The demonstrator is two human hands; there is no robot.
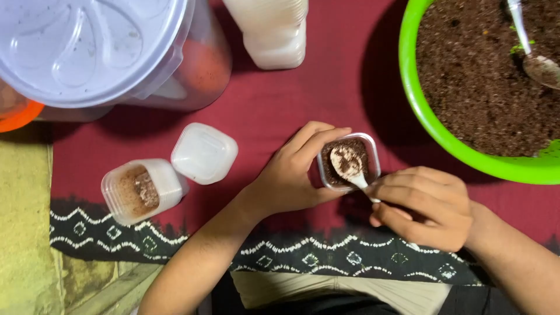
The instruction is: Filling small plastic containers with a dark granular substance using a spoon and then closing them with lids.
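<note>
My left hand [291, 175] grips a small square clear plastic cup [373, 153] filled with dark brown crumbs, fingers wrapped around its left side and top edge. My right hand [426, 204] pinches the handle of a small white plastic spoon [348, 163], whose bowl rests on the crumbs inside the cup. Both hands sit over a dark red cloth [326, 93] with a black and white patterned border.
A large green bowl [420, 111] of brown crumbs with a metal spoon [534, 55] sits at top right. To the left lie a tipped cup with brown filling [140, 189] and an upturned cup [204, 153]. A big clear lidded container [105, 52] and stacked cups [274, 32] stand behind.
</note>
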